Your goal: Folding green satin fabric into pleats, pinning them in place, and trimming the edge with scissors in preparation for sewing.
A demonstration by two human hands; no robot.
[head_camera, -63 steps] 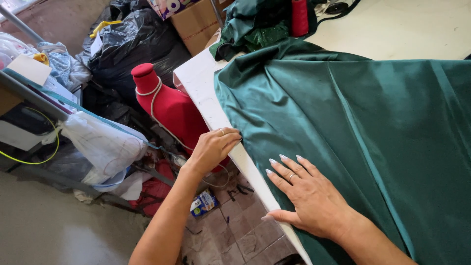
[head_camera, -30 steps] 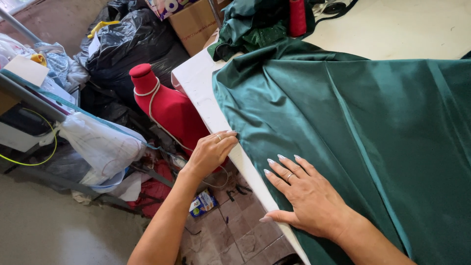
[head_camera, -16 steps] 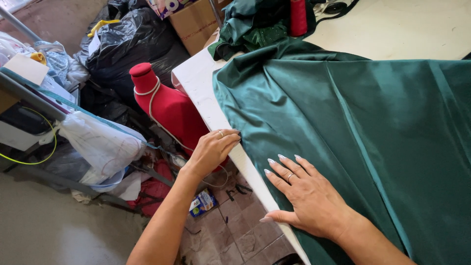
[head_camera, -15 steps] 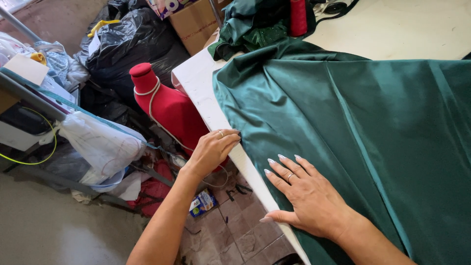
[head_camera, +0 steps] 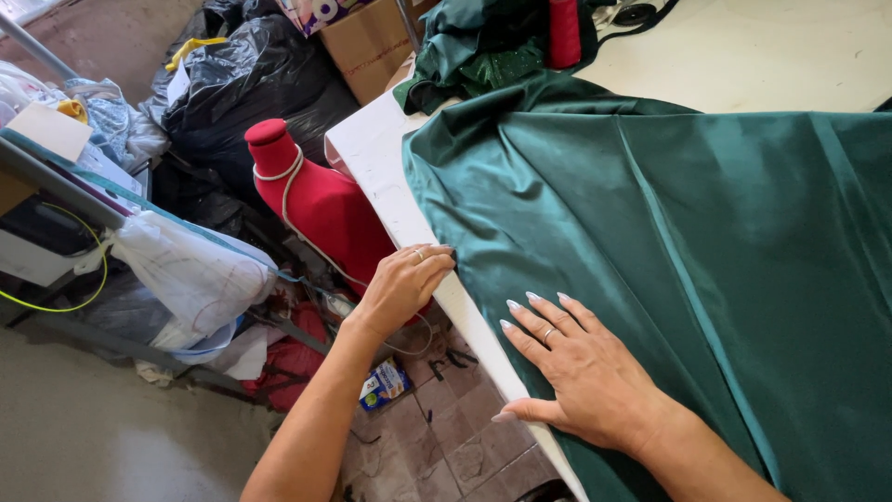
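A wide sheet of dark green satin fabric (head_camera: 706, 270) lies spread over the white worktable (head_camera: 376, 153), covering most of its top and reaching right up to the near edge, with long soft creases running across it; the left hand (head_camera: 401, 284) sits at that edge with its fingers curled closed, pinching the hem of the cloth between thumb and fingertips; the right hand (head_camera: 576, 367) lies flat on the satin just beside the edge, palm down, fingers spread and straight, gripping nothing, only pressing the cloth against the table.

A bundle of crumpled dark green cloth (head_camera: 474, 46) is heaped at the far corner of the table, with a red spool of thread (head_camera: 563, 33) standing upright against it; beyond the corner stands a brown cardboard box (head_camera: 372, 46).

Beside the table, below the left hand, stands a red fabric-covered dressmaker's bust (head_camera: 316, 200) with a pale cord looped around its neck; farther left are black plastic bags (head_camera: 246, 84), and a white cloth bag (head_camera: 190, 274) hangs from a grey rack.
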